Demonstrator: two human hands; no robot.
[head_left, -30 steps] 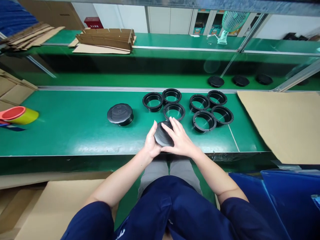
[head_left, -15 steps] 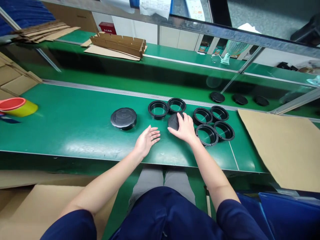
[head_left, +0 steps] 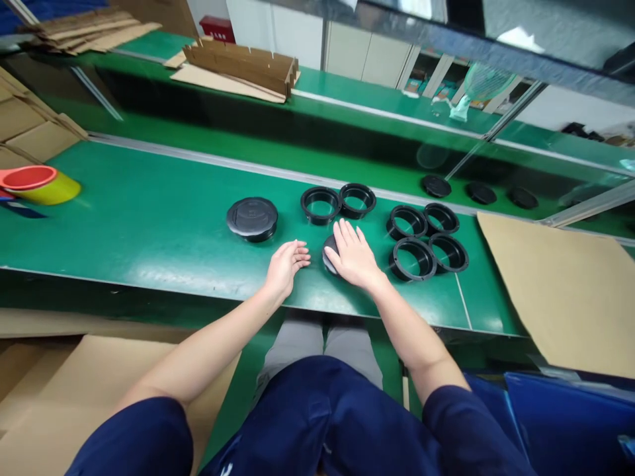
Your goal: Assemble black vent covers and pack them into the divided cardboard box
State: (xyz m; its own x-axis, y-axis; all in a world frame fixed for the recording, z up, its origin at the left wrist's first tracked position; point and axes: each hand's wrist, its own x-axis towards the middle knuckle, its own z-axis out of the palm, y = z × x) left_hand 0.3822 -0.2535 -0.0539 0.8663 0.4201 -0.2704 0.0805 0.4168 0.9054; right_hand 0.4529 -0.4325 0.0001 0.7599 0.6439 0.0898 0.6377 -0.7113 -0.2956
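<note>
Green counter (head_left: 149, 231) before us; landmark, one black lid (head_left: 328, 255) near its front edge. Our hands are apart: the right hand (head_left: 352, 256) lies flat on the lid, outstretched; the left hand (head_left: 284, 267), loosely curved and free, is just left of it. Two open rings (head_left: 320, 219) stand behind the lid, four (head_left: 425, 255) to its right; a capped ring (head_left: 253, 217) stands to its left.

The green bench (head_left: 139, 192) offers passage left of the leftmost lid (head_left: 253, 215), but four clustered rings (head_left: 431, 250) crowd right of the hands (head_left: 354, 258).
</note>
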